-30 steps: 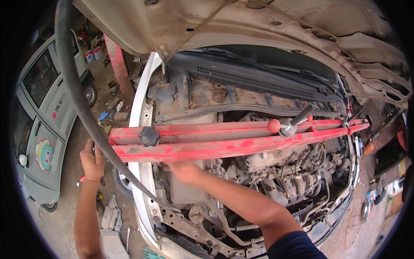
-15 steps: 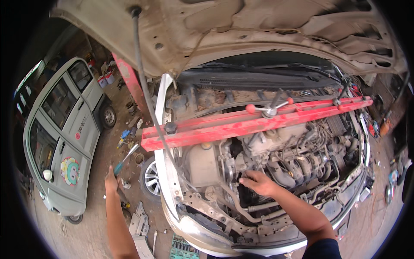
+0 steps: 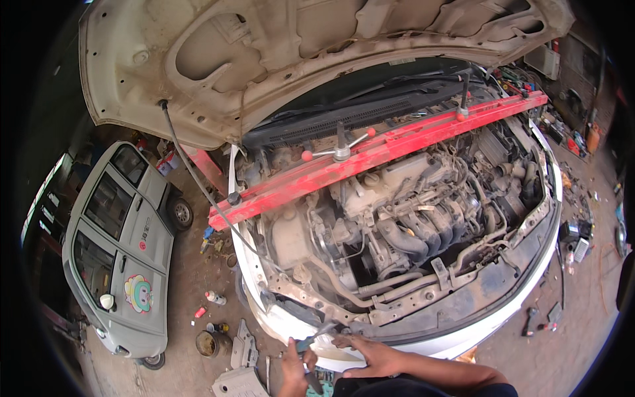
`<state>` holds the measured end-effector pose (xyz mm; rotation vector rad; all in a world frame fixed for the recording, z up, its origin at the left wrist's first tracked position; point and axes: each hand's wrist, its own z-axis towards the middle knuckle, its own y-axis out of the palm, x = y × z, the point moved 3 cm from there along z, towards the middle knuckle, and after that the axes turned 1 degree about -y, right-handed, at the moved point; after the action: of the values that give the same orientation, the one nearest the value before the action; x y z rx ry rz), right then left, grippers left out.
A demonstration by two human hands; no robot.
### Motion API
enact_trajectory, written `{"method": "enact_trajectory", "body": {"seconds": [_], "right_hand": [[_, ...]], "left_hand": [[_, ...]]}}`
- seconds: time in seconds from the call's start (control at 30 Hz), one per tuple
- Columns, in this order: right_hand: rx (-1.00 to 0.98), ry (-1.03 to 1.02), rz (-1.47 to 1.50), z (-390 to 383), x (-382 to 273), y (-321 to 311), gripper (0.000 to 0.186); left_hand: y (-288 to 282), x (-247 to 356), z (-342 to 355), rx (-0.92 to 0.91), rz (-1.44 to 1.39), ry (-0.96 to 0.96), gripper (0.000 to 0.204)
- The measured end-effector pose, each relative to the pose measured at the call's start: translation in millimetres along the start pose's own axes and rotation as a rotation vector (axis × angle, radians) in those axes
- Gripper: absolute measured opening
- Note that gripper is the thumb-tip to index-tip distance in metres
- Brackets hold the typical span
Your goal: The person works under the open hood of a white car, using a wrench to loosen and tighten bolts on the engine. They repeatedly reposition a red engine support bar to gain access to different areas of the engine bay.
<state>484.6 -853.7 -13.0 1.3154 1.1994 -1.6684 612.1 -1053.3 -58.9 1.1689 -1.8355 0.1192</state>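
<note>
My left hand, low in the picture before the front bumper, is closed around a teal-and-dark hand tool with a metal tip. The tip points up and right; the tool's exact kind is unclear. Close to that tip is my right hand, its fingers stretched leftward and the thumb apart. I see nothing held in it. Beyond both hands lies the dusty engine in its open bay. A red support beam with a ball-ended T-handle spans the bay.
The raised hood hangs over the far side, with a prop rod at left. A grey car is parked left. Floor items include a bucket, a spray can and a grey panel.
My left hand has come rightward with the tool. My right hand has drawn back from the engine bay to the bumper, beside the tool. The view has shifted.
</note>
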Motion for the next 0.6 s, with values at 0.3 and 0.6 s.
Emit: {"method": "enact_trajectory", "body": {"seconds": [0.3,0.6], "right_hand": [[0.641,0.34,0.513,-120,53,-57,0.033],[0.774,0.449,-0.027,-268,45,-159,0.034]], "left_hand": [[176,-121,-85,-0.515,0.566,0.266,0.039],[246,-117,-43,-0.56,0.869,0.405,0.023]]}}
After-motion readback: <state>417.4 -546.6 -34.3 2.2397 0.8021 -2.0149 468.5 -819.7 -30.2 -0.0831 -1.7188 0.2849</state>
